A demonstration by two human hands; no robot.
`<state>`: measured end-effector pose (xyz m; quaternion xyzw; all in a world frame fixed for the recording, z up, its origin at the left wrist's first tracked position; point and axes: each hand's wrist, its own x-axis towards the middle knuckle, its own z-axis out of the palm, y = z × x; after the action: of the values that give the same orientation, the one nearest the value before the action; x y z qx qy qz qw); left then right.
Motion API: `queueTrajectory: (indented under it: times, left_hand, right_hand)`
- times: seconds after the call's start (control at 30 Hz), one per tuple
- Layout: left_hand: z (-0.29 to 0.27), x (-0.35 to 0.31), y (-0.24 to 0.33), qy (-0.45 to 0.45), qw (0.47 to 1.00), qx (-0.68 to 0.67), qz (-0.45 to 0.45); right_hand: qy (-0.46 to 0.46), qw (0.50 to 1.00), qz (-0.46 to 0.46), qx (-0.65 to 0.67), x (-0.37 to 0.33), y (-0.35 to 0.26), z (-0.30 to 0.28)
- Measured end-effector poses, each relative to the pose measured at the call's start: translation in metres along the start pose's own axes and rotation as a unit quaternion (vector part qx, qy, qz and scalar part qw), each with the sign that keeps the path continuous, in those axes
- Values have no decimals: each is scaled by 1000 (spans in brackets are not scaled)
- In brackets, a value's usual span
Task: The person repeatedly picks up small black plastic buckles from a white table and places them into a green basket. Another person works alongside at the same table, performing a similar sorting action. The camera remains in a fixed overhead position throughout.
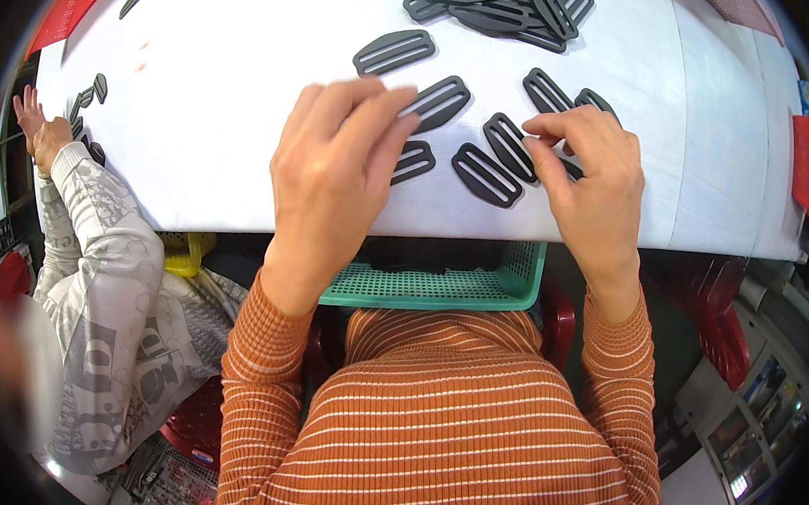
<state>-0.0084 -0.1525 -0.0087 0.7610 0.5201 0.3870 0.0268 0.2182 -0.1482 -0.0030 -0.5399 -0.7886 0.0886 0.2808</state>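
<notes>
Black oval slide buckles with two slots lie on a white-covered table. Over the left of this group is my left hand (329, 155), its fingers bent and blurred at the tips. One slide buckle (442, 102) shows just past those tips; whether they grip it is hidden. Another buckle (413, 161) is partly covered by the same hand. My right hand (594, 171) is closed, thumb and forefinger nearly meeting beside a tilted buckle (509, 149); what they hold, if anything, I cannot make out. A further buckle (487, 174) rests left of it, and one is partly hidden under this hand.
A heap of slide buckles (501, 10) lies at the far side of the table (230, 124). On my lap, below the table edge, is a green basket (425, 293) with something dark inside. A co-worker in a pale patterned sleeve (96, 206) sits at left near more black pieces.
</notes>
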Motion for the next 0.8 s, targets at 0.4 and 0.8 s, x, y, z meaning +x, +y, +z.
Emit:
queueTrajectory:
  times: [0.4,0.8]
  left_hand:
    - [-8,-34,12,-76,995,-45,-36]
    - [-20,-39,-24,-5,993,110,-30]
  right_hand:
    - [-13,999,41,18,-3,-7,0]
    - [10,986,-121,-114,-29,-20,7]
